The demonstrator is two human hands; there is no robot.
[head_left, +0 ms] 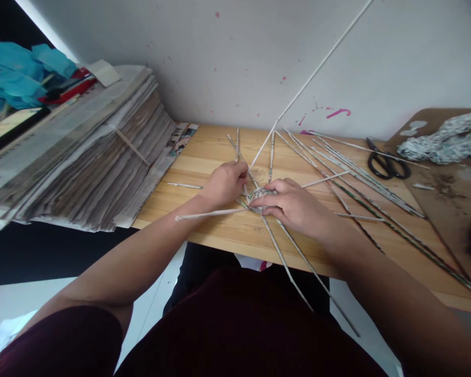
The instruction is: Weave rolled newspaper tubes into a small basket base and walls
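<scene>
On the wooden table lies a small round woven base (258, 201) of rolled paper strips, with several thin paper sticks radiating from it. My right hand (288, 203) is closed on the base, its thumb and fingers pressing it from the right. My left hand (227, 182) is pinched at the base's upper left around a long white paper strip (304, 86), which runs up and right across the wall. One paper stick (208, 214) passes below my left wrist, and two sticks (288, 262) reach past the table's front edge toward my lap.
At left stands a tall stack of newspapers (113, 146) with blue plastic (13, 73) and a phone (15, 125) on top. Loose paper sticks (371, 183) lie at right, near black scissors (388, 163). A brown board (447, 180) bears a white twisted bundle (441, 139).
</scene>
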